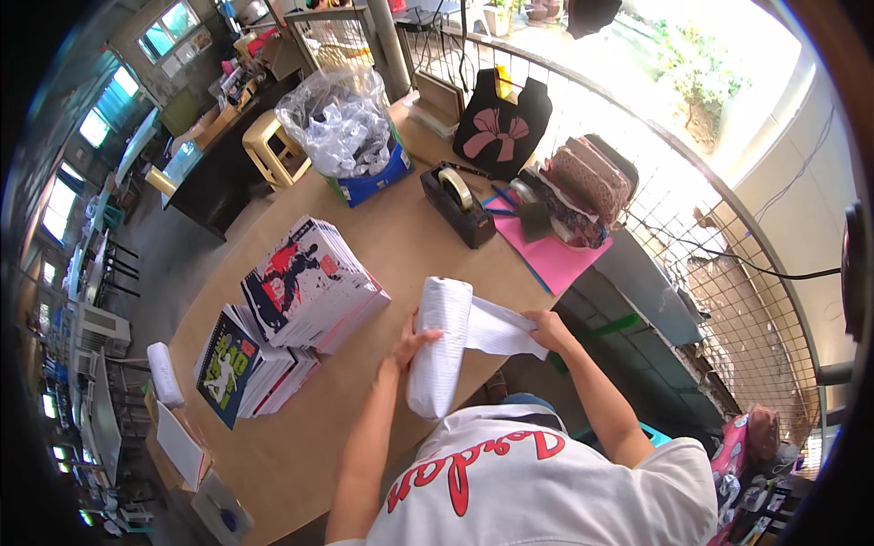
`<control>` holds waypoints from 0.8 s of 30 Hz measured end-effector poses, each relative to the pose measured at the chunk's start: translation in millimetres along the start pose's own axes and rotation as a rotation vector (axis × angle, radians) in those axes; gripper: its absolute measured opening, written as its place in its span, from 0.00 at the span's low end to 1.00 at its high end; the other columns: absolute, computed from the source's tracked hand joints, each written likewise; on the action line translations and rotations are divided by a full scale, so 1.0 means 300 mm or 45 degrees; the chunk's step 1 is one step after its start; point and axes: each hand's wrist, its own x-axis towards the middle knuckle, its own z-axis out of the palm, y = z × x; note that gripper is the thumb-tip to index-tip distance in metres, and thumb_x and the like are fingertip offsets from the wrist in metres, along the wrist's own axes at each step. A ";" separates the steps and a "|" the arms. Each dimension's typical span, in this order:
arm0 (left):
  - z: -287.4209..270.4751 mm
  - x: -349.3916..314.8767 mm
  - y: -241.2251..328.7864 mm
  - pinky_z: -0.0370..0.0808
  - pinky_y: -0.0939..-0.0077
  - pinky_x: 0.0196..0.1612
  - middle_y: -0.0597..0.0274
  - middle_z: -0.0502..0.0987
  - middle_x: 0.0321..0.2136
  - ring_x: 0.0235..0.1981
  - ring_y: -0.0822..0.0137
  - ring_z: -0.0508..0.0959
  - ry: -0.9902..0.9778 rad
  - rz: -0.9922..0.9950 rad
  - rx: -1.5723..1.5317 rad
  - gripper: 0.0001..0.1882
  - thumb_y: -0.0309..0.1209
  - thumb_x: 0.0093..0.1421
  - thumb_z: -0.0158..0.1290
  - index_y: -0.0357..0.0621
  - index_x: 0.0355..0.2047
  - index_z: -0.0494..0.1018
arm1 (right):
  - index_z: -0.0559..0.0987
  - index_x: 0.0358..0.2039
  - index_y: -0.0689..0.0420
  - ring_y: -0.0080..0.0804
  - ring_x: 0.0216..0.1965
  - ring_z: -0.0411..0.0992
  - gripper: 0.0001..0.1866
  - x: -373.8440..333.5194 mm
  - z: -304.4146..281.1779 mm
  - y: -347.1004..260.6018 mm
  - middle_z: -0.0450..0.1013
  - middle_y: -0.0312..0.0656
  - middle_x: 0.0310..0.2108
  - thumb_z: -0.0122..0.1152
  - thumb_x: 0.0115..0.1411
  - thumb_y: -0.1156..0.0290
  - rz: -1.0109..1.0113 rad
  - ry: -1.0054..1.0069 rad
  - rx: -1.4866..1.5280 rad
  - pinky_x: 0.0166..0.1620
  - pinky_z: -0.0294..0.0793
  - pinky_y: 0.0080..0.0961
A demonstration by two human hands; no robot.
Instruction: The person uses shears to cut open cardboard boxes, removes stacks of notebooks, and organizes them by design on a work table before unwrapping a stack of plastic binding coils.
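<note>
A long, rounded bundle (439,359) wrapped in white, faintly lined material is upright over the near edge of the table. My left hand (419,346) is closed around its left side, with the thumb across the front. From the bundle's right side a loose white flap (501,328) stretches out, and my right hand (550,333) pinches its far end. Whether the flap is paper or thin plastic I cannot tell. Left of my hands, stacked notebooks with a red and black figure on the cover (305,273) lie beside spiral notebooks with dark covers (228,369).
A black tape dispenser (460,205) stands beyond the bundle, beside a pink folder (546,250) and patterned pouches (587,187). A blue box (378,177) holds crumpled clear plastic. Another white bundle (165,375) lies at the table's left edge. A wire-mesh railing (728,273) runs along the right.
</note>
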 end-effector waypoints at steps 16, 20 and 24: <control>0.196 -0.029 0.109 0.67 0.66 0.56 0.41 0.65 0.54 0.55 0.52 0.68 0.322 0.409 -0.376 0.55 0.54 0.46 0.62 0.27 0.61 0.48 | 0.64 0.60 0.61 0.37 0.41 0.75 0.37 0.029 0.039 -0.458 0.76 0.51 0.42 0.60 0.58 0.51 -0.154 0.303 0.444 0.47 0.73 0.25; 0.113 0.080 0.048 0.65 0.64 0.58 0.40 0.58 0.60 0.60 0.52 0.63 0.509 0.064 -0.070 0.64 0.57 0.42 0.66 0.29 0.64 0.43 | 0.77 0.47 0.60 0.40 0.27 0.72 0.21 0.077 0.054 -0.479 0.77 0.51 0.30 0.56 0.62 0.57 -0.105 0.143 0.307 0.34 0.71 0.28; 0.098 0.089 0.006 0.70 0.64 0.52 0.46 0.68 0.53 0.52 0.54 0.71 0.536 -0.022 -0.417 0.57 0.54 0.40 0.69 0.32 0.61 0.53 | 0.79 0.41 0.66 0.19 0.26 0.69 0.17 0.117 0.103 -0.424 0.76 0.38 0.26 0.55 0.64 0.62 -0.203 0.127 0.154 0.31 0.69 0.21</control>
